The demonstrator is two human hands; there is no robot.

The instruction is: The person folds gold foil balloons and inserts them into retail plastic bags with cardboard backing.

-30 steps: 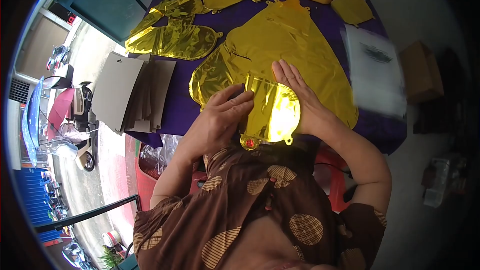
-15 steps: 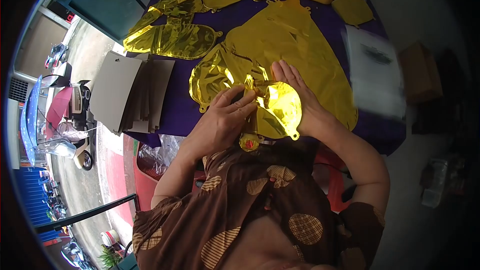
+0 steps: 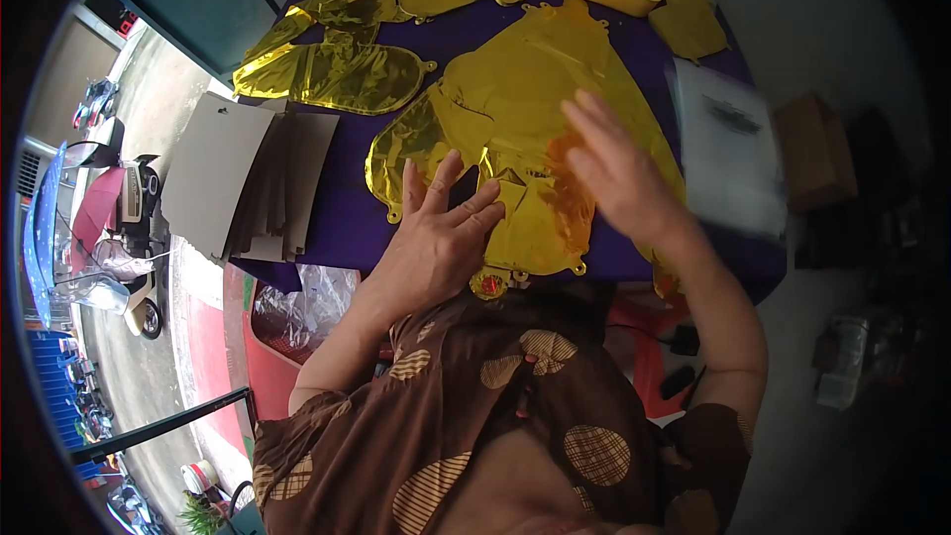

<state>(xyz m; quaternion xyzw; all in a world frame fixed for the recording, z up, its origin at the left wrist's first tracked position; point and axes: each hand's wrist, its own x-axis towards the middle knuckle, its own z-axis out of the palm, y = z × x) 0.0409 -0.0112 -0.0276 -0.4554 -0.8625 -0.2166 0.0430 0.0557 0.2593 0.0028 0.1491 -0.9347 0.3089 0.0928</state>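
Fingers (image 3: 442, 183) of the left hand (image 3: 431, 248) fan wide, clasping nothing, above the purple-covered table (image 3: 349, 228). A large gold foil sheet (image 3: 535, 59) lies across it; at its near edge, before the body, is a smaller foil piece (image 3: 540, 238), a red-marked tab (image 3: 489, 283) just below its left side. With nothing pinching it, the smaller piece could spring up or crease askew, I judge. Left fingertips seem to brush its left edge; the right hand (image 3: 629, 183) slants over its right side, fingers straight, nearly together, holding nothing, contact unclear
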